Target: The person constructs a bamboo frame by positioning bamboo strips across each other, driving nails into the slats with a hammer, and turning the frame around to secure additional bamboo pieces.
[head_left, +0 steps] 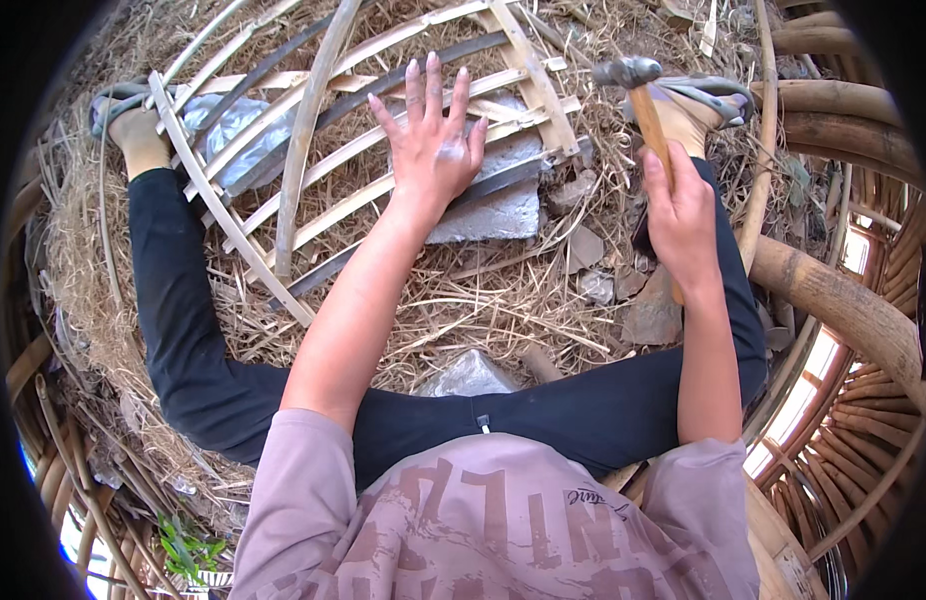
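Observation:
Slightly curved bamboo slats, some pale and some dark, form a lattice (343, 210) in front of me, with a few crosspieces (308, 130) over them. My left hand (430, 150) lies on the slats, palm down with fingers spread, near the right-hand crosspiece (538, 75). A hammer (651, 125) with a wooden handle is upright in my right hand (681, 215), its metal head to the right of the lattice. Beneath the slats sits a grey block (503, 215). A dark object (643, 235) shows beside my right hand; its kind is unclear.
My legs (173, 270) spread around the lattice, with a sandalled foot (693, 105) on the right. Straw and shavings (453, 310) cover the ground. Stone pieces (653, 310) lie near my right knee. Thick bamboo poles (833, 290) and curved bamboo work stand at right; leaves (188, 548) show lower left.

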### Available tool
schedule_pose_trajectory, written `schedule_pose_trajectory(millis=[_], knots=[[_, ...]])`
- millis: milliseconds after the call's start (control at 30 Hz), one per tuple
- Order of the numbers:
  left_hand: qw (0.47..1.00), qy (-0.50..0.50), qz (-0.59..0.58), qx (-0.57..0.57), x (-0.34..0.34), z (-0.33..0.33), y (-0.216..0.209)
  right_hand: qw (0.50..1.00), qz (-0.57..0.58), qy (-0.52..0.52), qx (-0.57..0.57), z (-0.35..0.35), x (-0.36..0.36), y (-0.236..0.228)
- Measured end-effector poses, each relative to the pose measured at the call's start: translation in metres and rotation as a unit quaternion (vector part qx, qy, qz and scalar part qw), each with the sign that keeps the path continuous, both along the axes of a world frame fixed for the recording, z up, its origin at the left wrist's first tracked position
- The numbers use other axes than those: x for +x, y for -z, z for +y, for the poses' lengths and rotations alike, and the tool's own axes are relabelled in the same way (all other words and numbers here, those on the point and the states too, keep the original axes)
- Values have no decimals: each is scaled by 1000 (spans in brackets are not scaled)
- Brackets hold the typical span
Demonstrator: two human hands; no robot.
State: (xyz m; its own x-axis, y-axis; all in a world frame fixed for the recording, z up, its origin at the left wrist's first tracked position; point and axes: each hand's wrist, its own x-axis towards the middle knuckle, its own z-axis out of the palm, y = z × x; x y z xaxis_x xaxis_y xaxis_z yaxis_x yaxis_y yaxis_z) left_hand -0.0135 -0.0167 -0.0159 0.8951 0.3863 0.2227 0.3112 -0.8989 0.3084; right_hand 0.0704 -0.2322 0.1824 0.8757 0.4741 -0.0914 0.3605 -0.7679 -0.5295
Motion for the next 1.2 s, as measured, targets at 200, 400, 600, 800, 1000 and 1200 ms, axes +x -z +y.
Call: schedule_pose_trajectory(millis=[200, 400, 600, 800, 1000, 1200], knots=[[999, 9, 45, -18, -3, 4, -6, 996, 55, 63, 26, -37, -23, -45], [999, -3, 48, -1, -4, 0, -10, 963, 165, 170, 127, -84, -40, -45], [998, -6, 54, -10, -2, 1, -12, 935, 199, 217, 198, -85, -32, -39], [994, -69, -37, -76, 3, 34, -26, 935, 221, 184, 205, -87, -33, -31], [950, -313, -7, 7, 2, 98, -35, 937, 219, 185, 202, -85, -35, -30], [922, -368, 94, -69, -14, 117, -34, 934, 229, 178, 211, -82, -37, -35]])
